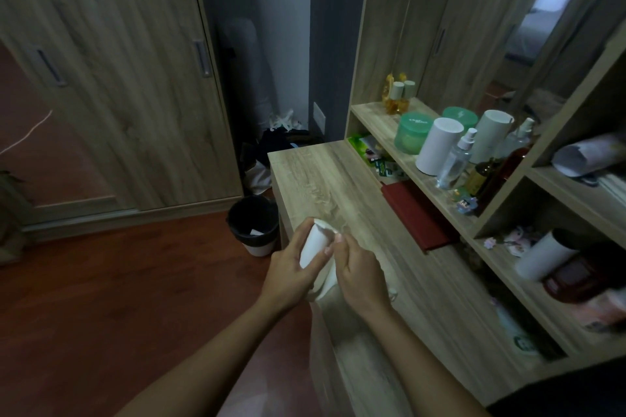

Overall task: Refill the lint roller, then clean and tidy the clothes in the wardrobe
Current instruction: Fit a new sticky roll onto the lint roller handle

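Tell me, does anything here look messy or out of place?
Yes. A heap of dark cloth and white bags lies on the floor in the gap between wardrobe and desk, behind the bin. In a lower shelf compartment a white tube lies tilted. The left hand and right hand hold a white roll.

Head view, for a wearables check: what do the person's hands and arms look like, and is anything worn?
Two bare hands, the left hand and the right hand, on bare forearms. No sleeves, gloves, watch, rings or bracelets show as far as the frame reaches.
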Action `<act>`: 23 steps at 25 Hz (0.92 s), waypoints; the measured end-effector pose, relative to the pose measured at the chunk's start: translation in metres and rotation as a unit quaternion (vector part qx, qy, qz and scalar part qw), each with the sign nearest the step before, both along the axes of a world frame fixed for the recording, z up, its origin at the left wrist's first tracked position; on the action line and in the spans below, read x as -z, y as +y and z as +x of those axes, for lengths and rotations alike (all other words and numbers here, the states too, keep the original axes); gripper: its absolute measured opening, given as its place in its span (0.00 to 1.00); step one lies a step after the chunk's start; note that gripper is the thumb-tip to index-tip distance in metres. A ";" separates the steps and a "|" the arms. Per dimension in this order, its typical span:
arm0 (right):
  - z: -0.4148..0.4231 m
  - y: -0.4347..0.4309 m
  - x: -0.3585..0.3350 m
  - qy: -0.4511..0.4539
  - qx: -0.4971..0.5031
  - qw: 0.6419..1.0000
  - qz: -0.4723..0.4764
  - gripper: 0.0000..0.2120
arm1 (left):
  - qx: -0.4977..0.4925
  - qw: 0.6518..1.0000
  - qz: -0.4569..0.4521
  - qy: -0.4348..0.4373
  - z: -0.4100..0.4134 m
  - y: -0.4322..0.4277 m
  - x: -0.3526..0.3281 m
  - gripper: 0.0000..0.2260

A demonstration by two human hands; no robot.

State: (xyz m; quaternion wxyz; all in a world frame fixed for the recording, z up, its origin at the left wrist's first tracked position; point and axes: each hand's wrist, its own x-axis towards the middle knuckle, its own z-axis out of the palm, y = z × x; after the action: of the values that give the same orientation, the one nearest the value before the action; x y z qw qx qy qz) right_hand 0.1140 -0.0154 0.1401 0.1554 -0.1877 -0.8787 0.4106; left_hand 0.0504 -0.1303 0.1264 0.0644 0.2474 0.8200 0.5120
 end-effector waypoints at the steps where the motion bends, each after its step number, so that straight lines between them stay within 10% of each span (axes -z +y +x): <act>1: -0.001 -0.001 0.001 0.014 0.002 1.000 -0.007 0.13 | -0.002 1.000 -0.009 0.009 -0.001 -0.001 -0.002 0.26; 23: 0.001 -0.005 0.009 0.057 -0.017 0.994 -0.094 0.17 | 0.037 0.996 -0.065 0.048 -0.007 -0.006 -0.006 0.25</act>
State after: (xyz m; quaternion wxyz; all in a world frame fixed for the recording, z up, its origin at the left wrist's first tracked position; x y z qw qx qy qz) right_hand 0.1145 -0.0201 0.1310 0.1800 -0.1630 -0.8288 0.5042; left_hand 0.0437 -0.1365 0.1324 0.0601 0.2975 0.8439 0.4423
